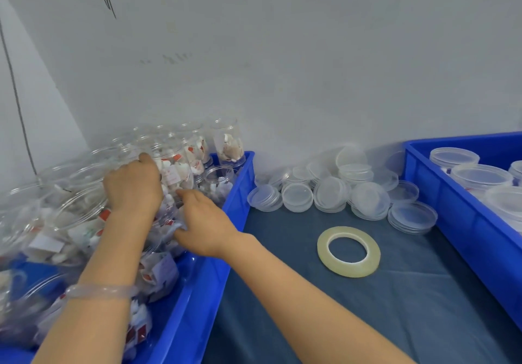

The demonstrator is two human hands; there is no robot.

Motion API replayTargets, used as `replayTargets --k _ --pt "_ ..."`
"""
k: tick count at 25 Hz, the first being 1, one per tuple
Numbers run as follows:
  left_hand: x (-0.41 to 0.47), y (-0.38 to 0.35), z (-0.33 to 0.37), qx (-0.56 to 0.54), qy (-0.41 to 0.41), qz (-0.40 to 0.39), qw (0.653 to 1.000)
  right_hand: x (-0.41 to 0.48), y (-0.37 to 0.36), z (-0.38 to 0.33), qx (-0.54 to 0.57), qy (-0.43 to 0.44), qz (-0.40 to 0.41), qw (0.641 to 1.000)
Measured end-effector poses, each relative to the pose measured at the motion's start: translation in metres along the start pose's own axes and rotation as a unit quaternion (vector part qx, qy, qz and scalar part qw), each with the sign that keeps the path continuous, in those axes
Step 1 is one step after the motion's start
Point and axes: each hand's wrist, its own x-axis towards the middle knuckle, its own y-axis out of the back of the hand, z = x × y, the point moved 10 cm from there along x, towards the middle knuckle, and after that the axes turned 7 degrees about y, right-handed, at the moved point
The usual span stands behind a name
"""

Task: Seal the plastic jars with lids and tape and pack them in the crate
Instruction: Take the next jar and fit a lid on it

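Head view: found the filled jar (176, 175) lidless, stuffed with small red-and-white packets, leaning among many open jars like it in the left blue crate (214, 250). Judged spillage the chief risk from here: with no lid on, any tipping on the way out would likely shed packets into the crate. Judged a second risk in the crowding, since a jar dragged past its neighbours could knock them over. Reckoned the clear, smooth wall slippery to hold.

Saw the left hand (132, 185) gripping the jar's upper part, fingers curled over its far side. Saw the right hand (203, 222) lower down against the jar, thumb and forefinger spread apart. Could not tell, with the other fingers hidden and the picture blurred there, whether clasping or merely touching.

Noted a roll of clear tape (348, 250) lying flat on the dark cloth (310, 321), well apart from both hands. Noted a heap of clear lids (330, 191) behind the roll, by the wall. Noted, at the far right, a second blue crate (463, 222) holding lidded jars (454, 158).
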Motion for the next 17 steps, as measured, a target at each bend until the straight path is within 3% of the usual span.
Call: replayTargets --k 3,5,9,11,13,15,17 --pt "-0.009 0.008 0.002 -0.016 -0.004 0.003 1.0 -0.001 -0.009 0.009 0.018 -0.018 -0.018 1.0" --pt "-0.022 0.03 0.011 -0.04 -0.024 0.045 0.998 -0.004 -0.008 0.011 0.045 -0.018 0.003 0.999" --pt "-0.07 0.103 0.041 -0.147 -0.093 0.207 0.963 -0.025 0.036 0.006 0.09 0.005 0.178 0.98" --pt "-0.099 0.123 0.059 -0.221 -0.123 0.227 0.941 -0.053 0.063 0.012 0.076 0.005 0.278 0.957" --pt "-0.125 0.116 0.084 -0.286 -0.16 0.179 0.928 -0.088 0.075 0.038 0.06 -0.044 0.32 0.944" --pt "-0.147 0.087 0.113 -0.333 -0.18 0.075 0.923 -0.129 0.07 0.077 0.061 -0.1 0.321 0.94" --pt "-0.173 0.056 0.143 -0.328 -0.207 0.01 0.922 -0.166 0.058 0.106 0.083 -0.112 0.316 0.938"
